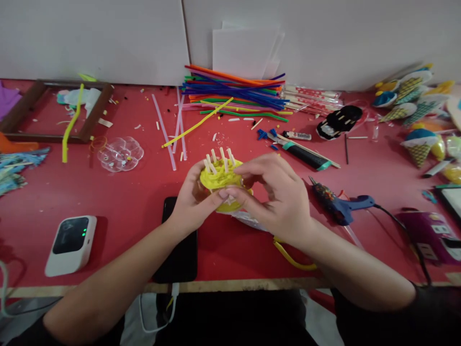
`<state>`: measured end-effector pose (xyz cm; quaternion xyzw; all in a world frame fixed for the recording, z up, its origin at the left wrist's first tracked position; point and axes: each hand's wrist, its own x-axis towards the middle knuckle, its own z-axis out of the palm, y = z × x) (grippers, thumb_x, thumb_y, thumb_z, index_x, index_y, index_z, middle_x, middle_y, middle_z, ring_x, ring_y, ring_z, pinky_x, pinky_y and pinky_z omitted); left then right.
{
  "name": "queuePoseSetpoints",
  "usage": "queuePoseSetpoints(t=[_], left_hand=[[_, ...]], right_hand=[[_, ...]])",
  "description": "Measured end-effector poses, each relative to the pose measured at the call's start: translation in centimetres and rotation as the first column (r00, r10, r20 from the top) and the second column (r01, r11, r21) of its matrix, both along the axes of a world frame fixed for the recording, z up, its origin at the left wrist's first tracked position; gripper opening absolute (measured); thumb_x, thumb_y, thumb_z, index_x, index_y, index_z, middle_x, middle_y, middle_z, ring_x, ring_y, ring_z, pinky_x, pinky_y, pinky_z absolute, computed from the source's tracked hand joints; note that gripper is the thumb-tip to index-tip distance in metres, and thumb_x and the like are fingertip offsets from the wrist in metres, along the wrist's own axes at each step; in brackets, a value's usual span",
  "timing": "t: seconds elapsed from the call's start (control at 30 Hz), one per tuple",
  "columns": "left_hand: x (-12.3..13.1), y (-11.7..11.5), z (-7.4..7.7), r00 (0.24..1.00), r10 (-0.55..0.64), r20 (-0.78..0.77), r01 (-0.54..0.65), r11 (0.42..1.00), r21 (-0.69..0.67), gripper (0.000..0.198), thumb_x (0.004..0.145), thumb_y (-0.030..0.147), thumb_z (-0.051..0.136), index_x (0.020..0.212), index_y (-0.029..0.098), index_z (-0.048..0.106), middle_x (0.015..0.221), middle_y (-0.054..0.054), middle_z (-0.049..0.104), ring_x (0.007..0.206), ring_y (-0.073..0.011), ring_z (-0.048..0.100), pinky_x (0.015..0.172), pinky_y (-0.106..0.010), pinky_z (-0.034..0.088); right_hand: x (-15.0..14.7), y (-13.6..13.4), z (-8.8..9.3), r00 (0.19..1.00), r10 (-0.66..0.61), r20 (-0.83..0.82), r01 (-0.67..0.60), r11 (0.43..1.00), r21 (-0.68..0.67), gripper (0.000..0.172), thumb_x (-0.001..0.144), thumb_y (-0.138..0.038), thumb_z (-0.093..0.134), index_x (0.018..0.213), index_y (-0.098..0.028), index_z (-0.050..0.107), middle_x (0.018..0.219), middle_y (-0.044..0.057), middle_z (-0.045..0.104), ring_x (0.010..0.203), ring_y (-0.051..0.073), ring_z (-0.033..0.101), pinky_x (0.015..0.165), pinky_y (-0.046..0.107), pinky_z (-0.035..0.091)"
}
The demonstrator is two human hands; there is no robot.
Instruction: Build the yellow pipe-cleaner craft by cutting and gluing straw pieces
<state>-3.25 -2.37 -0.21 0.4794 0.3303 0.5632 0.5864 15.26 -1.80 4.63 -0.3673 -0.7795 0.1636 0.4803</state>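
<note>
A small yellow craft piece (220,179), round and studded on top with several short pale sticks, is held above the red table (137,211). My left hand (194,198) cups it from the left and below. My right hand (275,194) grips its right side, fingertips pressed against the yellow rim. Under my left wrist lies a black phone (178,259). A bent yellow straw (291,257) lies beneath my right wrist.
A pile of coloured straws (234,91) lies at the back. A blue glue gun (340,204) with its cord sits right of my hands. A clear flower-shaped tray (120,154), a wooden frame (54,110), a white device (70,245) and paper ice-cream cones (414,110) surround them.
</note>
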Motion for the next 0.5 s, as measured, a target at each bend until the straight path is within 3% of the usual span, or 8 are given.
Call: queuePoseSetpoints(t=[0.07, 0.13, 0.23, 0.33, 0.43, 0.5], left_hand=[[0.2, 0.0, 0.3, 0.998, -0.019, 0.062, 0.022, 0.999, -0.05, 0.051, 0.082, 0.038, 0.092, 0.124, 0.031, 0.065, 0.115, -0.001, 0.077, 0.102, -0.0168, 0.078, 0.091, -0.027, 0.065], [0.2, -0.2, 0.7, 0.993, -0.058, 0.105, 0.068, 0.993, -0.094, 0.048, 0.08, 0.04, 0.093, 0.12, 0.031, 0.068, 0.109, 0.0, 0.079, 0.099, -0.0177, 0.079, 0.09, -0.028, 0.066], [0.0, -0.5, 1.3, 0.98, -0.133, 0.149, 0.155, 0.976, -0.151, 0.044, 0.08, 0.042, 0.092, 0.117, 0.03, 0.071, 0.103, 0.0, 0.08, 0.099, -0.0199, 0.081, 0.09, -0.031, 0.066], [-0.3, -1.0, 1.6, 0.951, -0.259, 0.172, 0.287, 0.943, -0.167, 0.044, 0.081, 0.044, 0.09, 0.118, 0.027, 0.073, 0.105, -0.003, 0.081, 0.098, -0.0236, 0.082, 0.088, -0.034, 0.067], [-0.6, -1.3, 1.8, 0.92, -0.348, 0.18, 0.38, 0.905, -0.191, 0.05, 0.081, 0.049, 0.088, 0.123, 0.027, 0.072, 0.108, -0.006, 0.082, 0.096, -0.0265, 0.082, 0.084, -0.036, 0.068], [-0.7, -1.5, 1.9, 0.912, -0.368, 0.18, 0.401, 0.892, -0.208, 0.053, 0.08, 0.051, 0.088, 0.125, 0.028, 0.072, 0.108, -0.006, 0.082, 0.098, -0.0289, 0.082, 0.084, -0.04, 0.068]], right_hand=[[0.2, 0.4, 0.0, 1.0, -0.004, -0.02, 0.003, 0.999, -0.04, 0.034, 0.093, -0.039, 0.078, 0.12, -0.021, 0.068, 0.112, 0.009, 0.072, 0.1, 0.021, 0.07, 0.082, 0.037, 0.062], [0.7, 0.9, 0.2, 1.0, 0.026, 0.01, -0.025, 0.998, -0.054, 0.052, 0.092, -0.05, 0.077, 0.132, -0.019, 0.066, 0.129, 0.014, 0.071, 0.121, 0.027, 0.067, 0.102, 0.046, 0.059], [1.7, 2.0, 0.9, 0.964, 0.261, 0.046, -0.255, 0.961, -0.106, 0.063, 0.099, -0.06, 0.062, 0.147, -0.02, 0.06, 0.148, 0.014, 0.066, 0.142, 0.029, 0.058, 0.124, 0.052, 0.043], [2.5, 2.9, 1.9, 0.857, 0.514, -0.033, -0.501, 0.816, -0.288, 0.062, 0.109, -0.061, 0.037, 0.152, -0.021, 0.059, 0.159, 0.009, 0.059, 0.155, 0.023, 0.047, 0.132, 0.045, 0.033], [2.8, 3.5, 2.7, 0.767, 0.606, -0.21, -0.627, 0.638, -0.447, 0.071, 0.108, -0.069, 0.027, 0.151, -0.025, 0.062, 0.163, 0.003, 0.054, 0.157, 0.021, 0.044, 0.134, 0.041, 0.029], [2.8, 3.8, 3.0, 0.719, 0.644, -0.262, -0.676, 0.559, -0.481, 0.078, 0.103, -0.079, 0.026, 0.15, -0.029, 0.062, 0.165, 0.0, 0.052, 0.158, 0.022, 0.043, 0.135, 0.043, 0.027]])
